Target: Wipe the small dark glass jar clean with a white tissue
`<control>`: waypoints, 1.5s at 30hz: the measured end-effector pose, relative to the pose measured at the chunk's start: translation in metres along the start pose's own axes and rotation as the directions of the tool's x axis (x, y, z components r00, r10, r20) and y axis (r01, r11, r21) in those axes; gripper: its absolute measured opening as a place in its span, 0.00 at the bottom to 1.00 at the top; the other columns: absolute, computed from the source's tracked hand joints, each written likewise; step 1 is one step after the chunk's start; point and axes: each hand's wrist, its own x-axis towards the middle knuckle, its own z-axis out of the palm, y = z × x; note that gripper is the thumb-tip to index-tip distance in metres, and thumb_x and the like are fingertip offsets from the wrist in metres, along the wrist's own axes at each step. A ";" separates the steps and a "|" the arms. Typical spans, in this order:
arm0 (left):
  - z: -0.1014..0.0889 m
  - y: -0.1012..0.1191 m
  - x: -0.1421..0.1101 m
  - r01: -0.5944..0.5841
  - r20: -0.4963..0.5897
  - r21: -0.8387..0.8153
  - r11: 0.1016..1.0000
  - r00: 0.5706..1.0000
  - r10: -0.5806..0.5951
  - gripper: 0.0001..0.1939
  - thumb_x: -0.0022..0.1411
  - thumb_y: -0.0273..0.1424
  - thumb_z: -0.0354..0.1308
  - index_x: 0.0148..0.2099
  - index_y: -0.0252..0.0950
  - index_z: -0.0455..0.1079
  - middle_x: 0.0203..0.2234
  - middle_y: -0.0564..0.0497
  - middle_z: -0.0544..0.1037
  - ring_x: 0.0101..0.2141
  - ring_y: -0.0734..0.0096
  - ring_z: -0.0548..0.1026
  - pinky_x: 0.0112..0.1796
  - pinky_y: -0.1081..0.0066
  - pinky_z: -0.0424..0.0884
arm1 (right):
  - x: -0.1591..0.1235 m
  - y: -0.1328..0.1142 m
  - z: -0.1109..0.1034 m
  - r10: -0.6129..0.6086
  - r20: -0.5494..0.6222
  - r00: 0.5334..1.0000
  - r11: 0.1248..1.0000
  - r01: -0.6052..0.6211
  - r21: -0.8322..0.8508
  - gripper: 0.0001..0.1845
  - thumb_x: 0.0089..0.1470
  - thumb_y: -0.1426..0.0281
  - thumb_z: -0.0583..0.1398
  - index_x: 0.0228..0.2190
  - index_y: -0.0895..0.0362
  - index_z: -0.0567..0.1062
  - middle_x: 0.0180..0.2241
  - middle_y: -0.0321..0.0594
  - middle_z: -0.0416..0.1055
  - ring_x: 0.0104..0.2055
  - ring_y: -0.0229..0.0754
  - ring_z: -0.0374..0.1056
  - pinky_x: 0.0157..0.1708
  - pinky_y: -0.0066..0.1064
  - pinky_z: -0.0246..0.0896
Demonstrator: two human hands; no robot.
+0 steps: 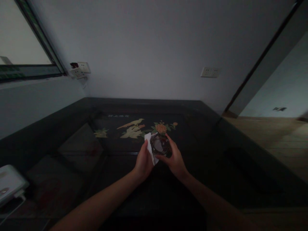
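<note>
A small, round, clear glass vessel (159,144) is held over the dark tabletop, its wide opening facing me; whether it is a cup or an ashtray I cannot tell. My right hand (177,158) grips its right side, fingers on the upper rim and thumb along the lower edge. A white tissue (149,149) is in my left hand (143,162), pressed against the vessel's left side. The left fingers are mostly hidden behind the tissue and glass.
The dark glossy table (204,128) bears an inlaid bird-and-flower picture (133,128). A white device (11,183) with a cable stands at the left edge. Sockets (209,72) are on the wall behind. Past the table's right side lies a wooden floor (276,134).
</note>
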 end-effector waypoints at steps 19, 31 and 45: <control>-0.015 0.026 -0.011 -0.865 0.822 0.492 -0.095 0.426 0.377 0.21 0.66 0.36 0.41 0.56 0.36 0.66 0.57 0.42 0.65 0.58 0.55 0.60 0.56 0.53 0.54 | -0.006 -0.009 0.002 0.006 0.340 0.940 0.876 -0.169 0.452 0.37 0.41 0.51 0.65 0.50 0.56 0.65 0.47 0.46 0.70 0.50 0.50 0.65 0.49 0.40 0.60; 0.003 0.025 -0.007 -0.306 0.265 0.541 0.783 0.946 0.187 0.23 0.60 0.44 0.48 0.45 0.32 0.74 0.46 0.42 0.76 0.49 0.53 0.71 0.50 0.60 0.64 | -0.006 -0.016 -0.002 -0.026 0.334 0.942 0.897 -0.126 0.424 0.35 0.45 0.47 0.60 0.49 0.56 0.67 0.45 0.46 0.72 0.49 0.50 0.66 0.48 0.40 0.61; -0.011 0.006 -0.013 -0.646 0.463 0.715 0.268 0.724 0.511 0.20 0.66 0.39 0.42 0.55 0.39 0.62 0.53 0.45 0.67 0.54 0.62 0.64 0.55 0.60 0.56 | -0.005 -0.011 0.004 0.093 0.207 0.974 0.873 -0.180 0.453 0.33 0.44 0.58 0.65 0.50 0.55 0.64 0.49 0.47 0.69 0.50 0.49 0.66 0.50 0.41 0.61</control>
